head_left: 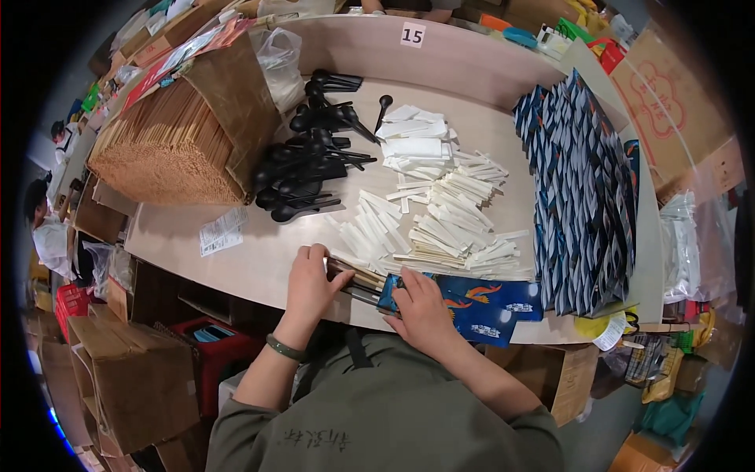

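My left hand (311,282) grips a bundle of wooden chopsticks and a black utensil (358,282) at the near table edge. The bundle's far end goes into the open mouth of a dark blue printed sleeve (480,308), which my right hand (421,311) pinches at its left end. Just beyond my hands lie heaps of white wrapped toothpicks (440,236) and folded white napkins (413,138). Black plastic spoons (311,169) are piled further left.
A large stack of blue sleeves (582,197) leans at the right. A brown box of wooden chopsticks (169,145) lies at the left. A paper slip (222,232) rests on the table (259,267). Cardboard boxes and a red crate (212,346) stand below.
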Available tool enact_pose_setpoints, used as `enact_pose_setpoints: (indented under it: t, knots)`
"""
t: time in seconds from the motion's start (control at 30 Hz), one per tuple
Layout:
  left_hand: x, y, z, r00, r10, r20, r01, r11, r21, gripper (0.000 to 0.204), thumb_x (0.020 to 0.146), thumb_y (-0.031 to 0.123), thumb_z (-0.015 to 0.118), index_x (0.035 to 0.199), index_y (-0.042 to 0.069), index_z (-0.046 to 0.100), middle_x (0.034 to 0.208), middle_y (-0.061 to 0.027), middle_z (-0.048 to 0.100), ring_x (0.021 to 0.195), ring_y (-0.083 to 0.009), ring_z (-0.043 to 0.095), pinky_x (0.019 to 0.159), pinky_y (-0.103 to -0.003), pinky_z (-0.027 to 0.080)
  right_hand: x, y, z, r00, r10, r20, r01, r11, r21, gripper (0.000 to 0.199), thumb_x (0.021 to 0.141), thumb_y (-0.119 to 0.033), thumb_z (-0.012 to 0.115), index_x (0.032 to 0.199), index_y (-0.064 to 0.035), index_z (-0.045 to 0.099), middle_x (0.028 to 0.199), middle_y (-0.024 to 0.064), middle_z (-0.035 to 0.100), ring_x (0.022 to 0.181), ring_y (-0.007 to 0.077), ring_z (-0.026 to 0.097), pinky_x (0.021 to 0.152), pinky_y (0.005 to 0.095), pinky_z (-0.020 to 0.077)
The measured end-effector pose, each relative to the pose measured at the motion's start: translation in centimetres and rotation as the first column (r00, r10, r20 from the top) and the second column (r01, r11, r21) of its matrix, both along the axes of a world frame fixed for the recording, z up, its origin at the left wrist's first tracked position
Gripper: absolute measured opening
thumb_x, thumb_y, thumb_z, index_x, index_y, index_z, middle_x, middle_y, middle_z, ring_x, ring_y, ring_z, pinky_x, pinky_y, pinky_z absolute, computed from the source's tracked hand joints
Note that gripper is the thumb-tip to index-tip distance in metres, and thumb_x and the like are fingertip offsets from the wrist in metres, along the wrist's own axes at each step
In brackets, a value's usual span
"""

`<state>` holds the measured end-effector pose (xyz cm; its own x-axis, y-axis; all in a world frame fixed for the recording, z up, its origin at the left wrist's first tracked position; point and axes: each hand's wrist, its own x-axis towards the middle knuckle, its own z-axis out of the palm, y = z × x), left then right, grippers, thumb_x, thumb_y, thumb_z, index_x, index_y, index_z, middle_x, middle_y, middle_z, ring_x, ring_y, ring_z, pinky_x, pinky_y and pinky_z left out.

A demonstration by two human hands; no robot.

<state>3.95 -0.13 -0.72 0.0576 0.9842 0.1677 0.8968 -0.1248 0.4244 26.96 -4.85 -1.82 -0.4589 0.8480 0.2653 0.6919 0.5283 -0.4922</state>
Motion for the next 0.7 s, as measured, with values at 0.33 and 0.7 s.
enact_pose_setpoints:
  t: [0.33, 0.7]
  knots:
    - [3.6, -1.1, 2.0, 0.746, -0.028, 0.666, 0.470, 0.731, -0.496, 0.059, 0.083, 0.023, 0.081, 0.130, 0.000, 0.054, 0.117, -0.0162, 0.063, 0.106, -0.0268, 0.063, 0.095, -0.036, 0.050, 0.8, 0.1, -1.7, 0.999, 0.000, -0.051, 0.003, 0.998, 0.064, 0.053, 0.067, -0.019, 0.080, 0.115, -0.0037, 0.061, 0.119, 0.0233, 0.060, 0.113, 0.0403, 0.057, 0.095, 0.0500, 0.0461]
    - [-1.5, -0.7, 3.5, 0.949, -0.255, 0.188, 0.242, 0.966, 0.088, 0.047, 0.056, 0.019, 0.089, 0.087, 0.008, 0.054, 0.072, -0.0090, 0.056, 0.067, -0.0282, 0.057, 0.061, -0.039, 0.045, 3.0, 5.5, 13.3, 0.977, 0.122, 0.174, -0.183, 0.901, 0.394, 0.020, 0.079, -0.020, 0.062, 0.068, -0.0036, 0.057, 0.081, 0.0155, 0.061, 0.078, 0.0355, 0.064, 0.065, 0.0464, 0.0533]
